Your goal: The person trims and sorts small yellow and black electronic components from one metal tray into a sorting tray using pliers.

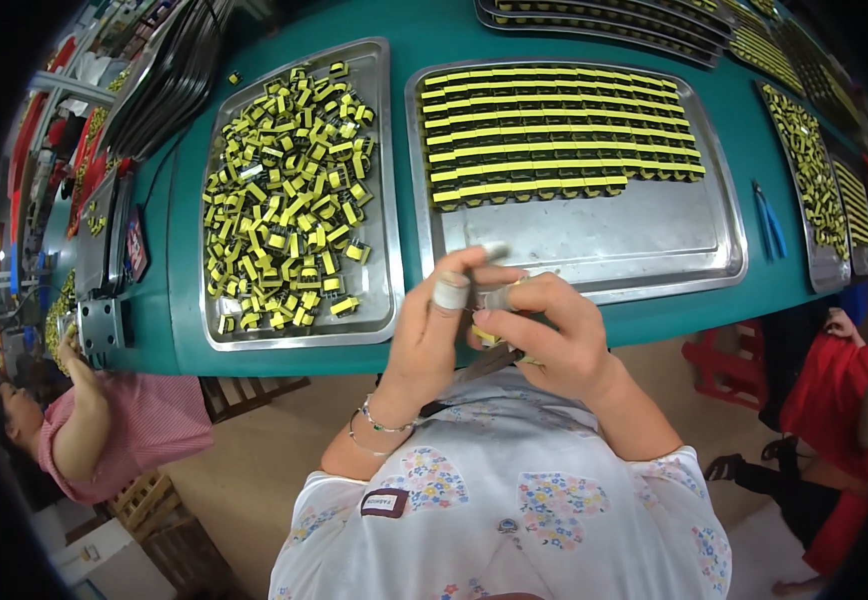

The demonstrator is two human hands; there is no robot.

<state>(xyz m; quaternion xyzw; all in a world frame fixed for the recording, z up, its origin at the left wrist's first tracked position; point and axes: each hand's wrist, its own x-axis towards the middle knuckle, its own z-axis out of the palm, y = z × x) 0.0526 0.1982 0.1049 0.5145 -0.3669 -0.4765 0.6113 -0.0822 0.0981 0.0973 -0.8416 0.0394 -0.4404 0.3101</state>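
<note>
The small yellow-and-black part (484, 337) sits at the fingertips of your right hand (506, 318), low before your chest and just off the table (424, 40). That hand is curled closed on it, thumb against bent fingers; the pinch leaves a little yellow showing, probably because so small a piece needs a fingertip hold. A dark slim tool (484, 366) slants just below the part; which hand bears it, you can't tell from here. Your left hand (478, 282) faces the right one, its fingers bent and parted, and whether they grip anything is hidden. Pale wraps (451, 291) cover some of your fingers, perhaps to guard the skin.

Left of your left hand, loose parts (284, 205) lie in a jumble on a metal tray (382, 200), near enough, it seems, for an easy reach. Straight ahead of your right hand, neat rows (554, 130) fill the far side of a second tray (594, 240); the near side is bare metal, and the last row stops short, so the open space faces you. Well to the right of your right hand, a blue-handled tool (769, 222) rests beside that tray, apparently kept clear of both hands.
</note>
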